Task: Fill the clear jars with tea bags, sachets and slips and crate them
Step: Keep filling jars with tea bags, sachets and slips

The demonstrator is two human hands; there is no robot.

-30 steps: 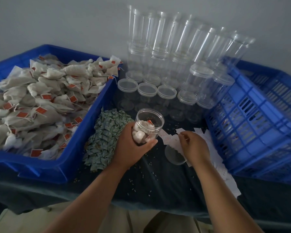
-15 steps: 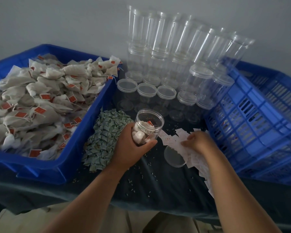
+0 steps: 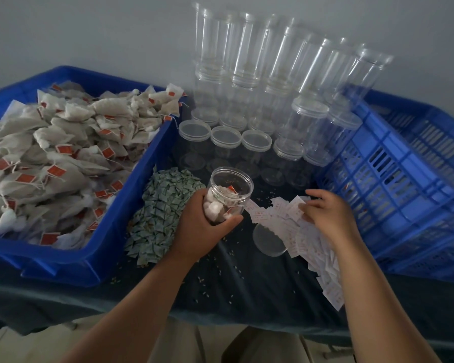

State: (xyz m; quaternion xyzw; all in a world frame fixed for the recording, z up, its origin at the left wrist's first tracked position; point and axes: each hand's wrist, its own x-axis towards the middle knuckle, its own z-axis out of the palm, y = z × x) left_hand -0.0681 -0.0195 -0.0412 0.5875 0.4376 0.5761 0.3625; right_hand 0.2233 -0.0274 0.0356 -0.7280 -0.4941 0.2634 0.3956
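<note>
My left hand [image 3: 202, 226] grips a clear open jar [image 3: 230, 191] holding several tea bags, tilted over the dark table. My right hand [image 3: 328, 214] rests on the pile of white slips [image 3: 281, 218] with red print, its fingers curled and pinching at a slip on top. The jar's clear lid [image 3: 269, 241] lies flat between my hands, partly under the slips. A heap of green sachets [image 3: 160, 213] lies left of the jar. A blue bin [image 3: 131, 179] on the left is heaped with tea bags [image 3: 63, 153].
Stacks of empty clear lidded jars [image 3: 247, 100] stand against the wall behind. A slotted blue crate [image 3: 393, 174] sits at the right. Loose tea grains speckle the dark cloth near the table's front edge.
My right hand has shifted over the slips, first right, then slightly back left, fingering the top of the pile. My left hand and the jar stay put.
</note>
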